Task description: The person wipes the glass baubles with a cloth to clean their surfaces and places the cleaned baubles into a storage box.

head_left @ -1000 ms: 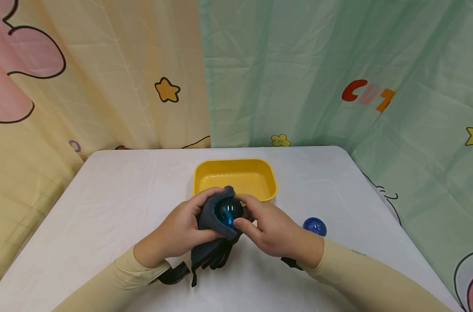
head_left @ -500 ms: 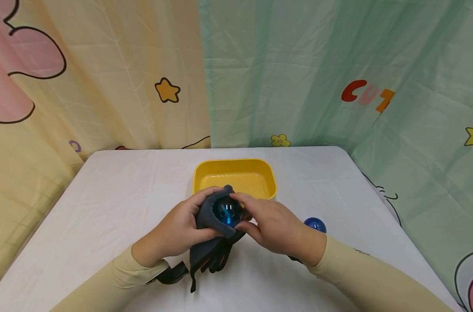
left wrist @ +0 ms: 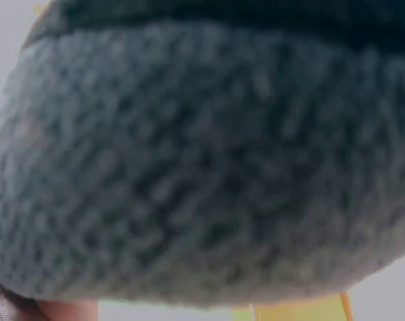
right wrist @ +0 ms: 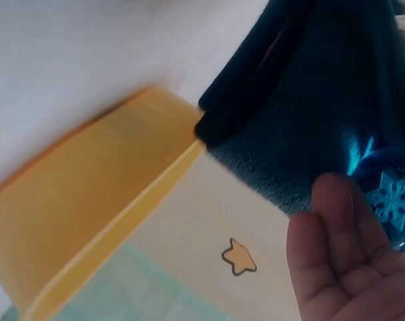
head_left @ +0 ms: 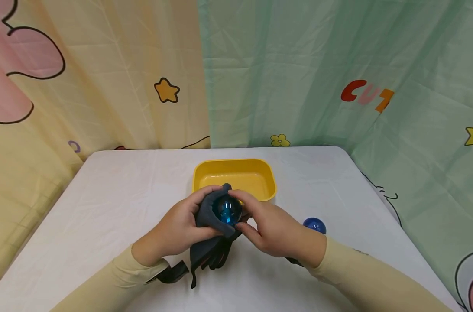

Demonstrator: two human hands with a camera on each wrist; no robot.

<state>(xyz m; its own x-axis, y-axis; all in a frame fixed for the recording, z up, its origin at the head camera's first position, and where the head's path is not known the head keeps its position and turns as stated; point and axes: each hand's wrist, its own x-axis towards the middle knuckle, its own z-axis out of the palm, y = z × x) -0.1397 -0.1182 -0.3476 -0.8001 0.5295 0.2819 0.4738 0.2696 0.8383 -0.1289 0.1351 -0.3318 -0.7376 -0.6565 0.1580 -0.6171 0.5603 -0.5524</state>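
In the head view a clear dark-blue ball point(head_left: 228, 210) sits in the fold of a dark grey-blue fleecy cloth point(head_left: 211, 212), in front of the yellow tray. My left hand point(head_left: 178, 227) grips the cloth from the left, wrapped partly round the ball. From the right, my right hand point(head_left: 269, 223) pinches the ball between thumb and fingers. A white snowflake shows inside the ball point(right wrist: 391, 199) in the right wrist view, beside the fingertips point(right wrist: 333, 194). Loose folds of the cloth hang below the hands. The left wrist view is mostly filled by the fleecy cloth point(left wrist: 202, 160).
A yellow tray point(head_left: 196, 177) stands behind the hands on the white table point(head_left: 143, 182). A second blue ball point(head_left: 315, 224) rests on the table to the right, partly hidden by the right forearm. Patterned curtains point(head_left: 260, 65) hang behind and beside the table.
The ball and cloth shift slightly left and up between the hands. My right fingers move a little over the ball, and the hanging folds swing slightly.
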